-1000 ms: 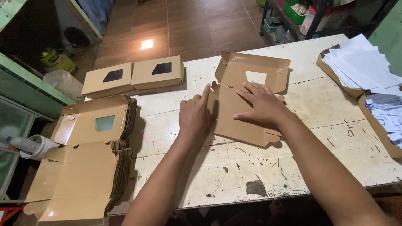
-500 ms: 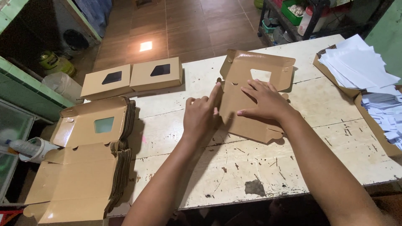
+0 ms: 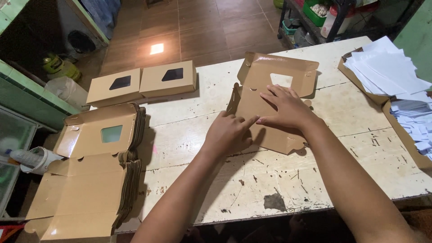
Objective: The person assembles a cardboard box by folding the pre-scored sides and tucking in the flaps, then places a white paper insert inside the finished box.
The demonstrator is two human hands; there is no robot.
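Left hand point(image 3: 229, 134) slid nearer, now flat beside right hand point(image 3: 285, 108), both open-palmed, clamping nothing, pressing flat brown die-cut cardboard box blank point(image 3: 270, 130). Uneven pressure could skew the crease or slide it across the worn white table point(image 3: 315, 180).

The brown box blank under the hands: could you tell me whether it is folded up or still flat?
Partly folded. The box blank lies on the table with its left flap and far window panel raised; the left hand and right hand press it.

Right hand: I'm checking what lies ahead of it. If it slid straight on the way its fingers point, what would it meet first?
The right hand points up-left across the flat cardboard box. It would probably reach the window cut-out first, then the raised back flap.
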